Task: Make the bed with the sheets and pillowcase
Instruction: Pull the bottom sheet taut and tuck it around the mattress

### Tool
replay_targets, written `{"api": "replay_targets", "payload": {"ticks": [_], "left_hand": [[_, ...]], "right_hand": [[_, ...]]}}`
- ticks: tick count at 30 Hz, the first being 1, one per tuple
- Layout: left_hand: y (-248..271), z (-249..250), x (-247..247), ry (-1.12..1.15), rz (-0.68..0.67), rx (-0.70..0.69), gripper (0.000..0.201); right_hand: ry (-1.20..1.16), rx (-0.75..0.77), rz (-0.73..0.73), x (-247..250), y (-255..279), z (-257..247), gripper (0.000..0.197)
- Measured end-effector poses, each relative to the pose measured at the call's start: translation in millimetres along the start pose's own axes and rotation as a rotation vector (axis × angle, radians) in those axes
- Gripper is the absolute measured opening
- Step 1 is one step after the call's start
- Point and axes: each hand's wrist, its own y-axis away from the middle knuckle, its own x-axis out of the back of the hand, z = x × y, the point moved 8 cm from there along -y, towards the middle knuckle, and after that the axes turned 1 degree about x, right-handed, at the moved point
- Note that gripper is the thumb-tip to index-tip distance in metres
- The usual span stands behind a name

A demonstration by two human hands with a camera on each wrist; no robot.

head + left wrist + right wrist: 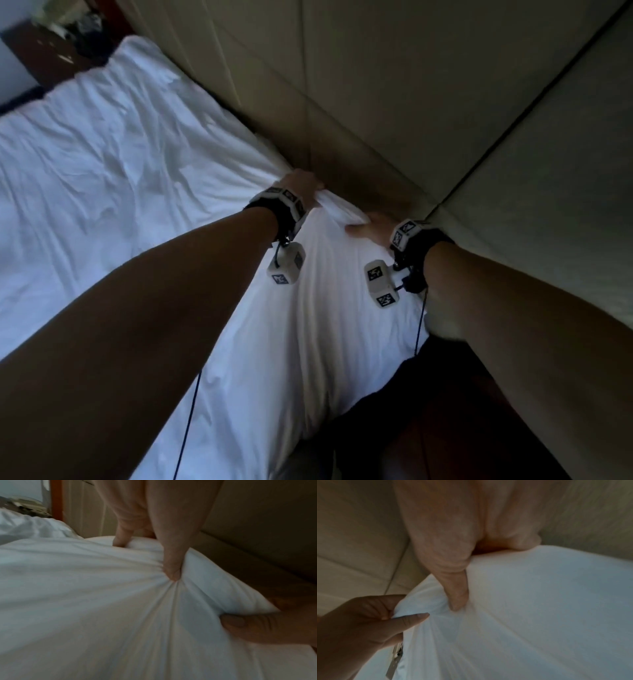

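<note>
A creased white sheet (120,154) covers the bed. Both my hands meet at its puffy corner (337,209), beside the padded headboard. My left hand (308,186) grips the bunched fabric from the left, and its thumb (171,573) presses into folds that fan out below it. From the right, my right hand (363,228) holds the same corner, its thumb (458,599) dug into the cloth and its fingers curled over the edge. The left hand (368,622) also appears in the right wrist view, pinching a fold. What lies under the corner is hidden.
A beige padded headboard (376,85) runs close behind the corner, with a second padded panel (548,205) to the right. A dark wooden stand (51,58) with clutter is at the far end of the bed. Dark floor (428,428) lies at lower right.
</note>
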Motion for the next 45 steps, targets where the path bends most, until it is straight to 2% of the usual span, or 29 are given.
{"api": "replay_targets", "payload": {"ticks": [3, 6, 11, 15, 18, 21, 25, 32, 38, 45], "left_hand": [[7, 60, 30, -0.081, 0.036, -0.119, 0.033], [3, 93, 29, -0.076, 0.011, -0.130, 0.033], [-12, 103, -17, -0.116, -0.046, -0.084, 0.043], [2, 124, -42, -0.031, -0.059, -0.177, 0.059], [18, 126, -50, 0.030, -0.064, -0.178, 0.071], [49, 120, -44, 0.084, -0.077, -0.158, 0.078], [119, 107, -27, 0.150, -0.066, -0.075, 0.087], [302, 59, 6, 0.257, 0.047, 0.132, 0.080], [467, -22, 8, 0.335, 0.144, 0.351, 0.078], [636, -110, -20, 0.447, 0.243, 0.559, 0.077]], "right_hand": [[-0.002, -0.047, 0.045, 36, 31, 25, 0.062], [0.019, -0.101, 0.107, 55, 51, 51, 0.069], [0.112, -0.093, 0.222, 48, 50, 73, 0.045], [0.099, -0.138, 0.223, 34, 52, 96, 0.050], [0.074, -0.184, 0.230, 33, 68, 104, 0.059], [0.124, -0.164, 0.232, 36, 93, 91, 0.057], [0.246, -0.053, 0.240, 32, 147, 53, 0.054], [0.573, 0.200, 0.160, -26, 267, -30, 0.060], [0.690, 0.405, 0.069, -117, 348, -119, 0.062], [0.810, 0.595, -0.057, -267, 426, -215, 0.062]]}}
